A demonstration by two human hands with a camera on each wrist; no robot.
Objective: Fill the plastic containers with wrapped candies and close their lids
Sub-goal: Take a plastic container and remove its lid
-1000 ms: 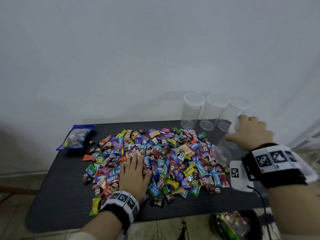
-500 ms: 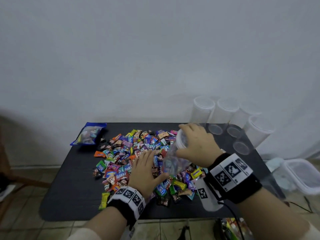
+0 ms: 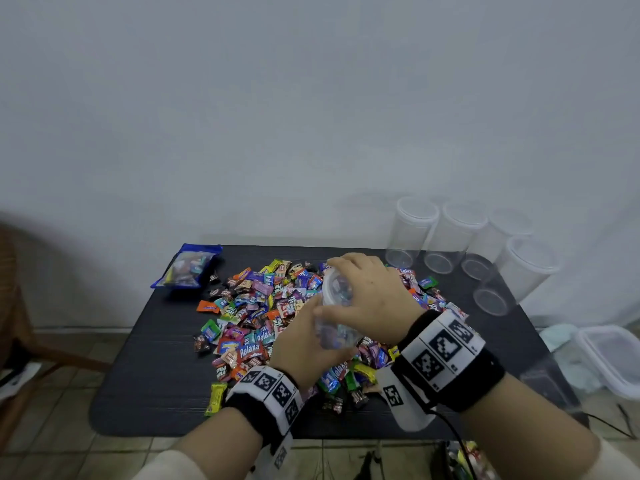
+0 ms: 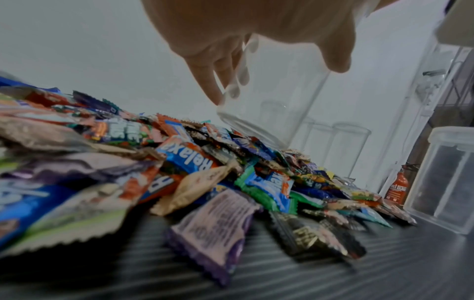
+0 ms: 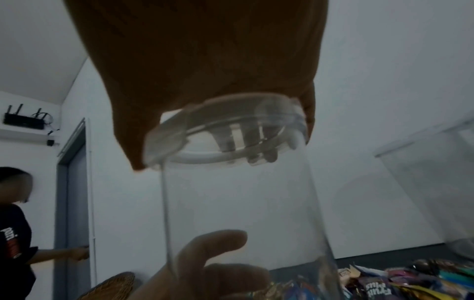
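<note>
The right hand gripped the lid end of a clear plastic container, fingers curled over the cap, while the left hand wrapped round its lower body. The container was held tilted just above the pile of wrapped candies beneath both hands; four more lidded containers stood beyond the right hand.
</note>
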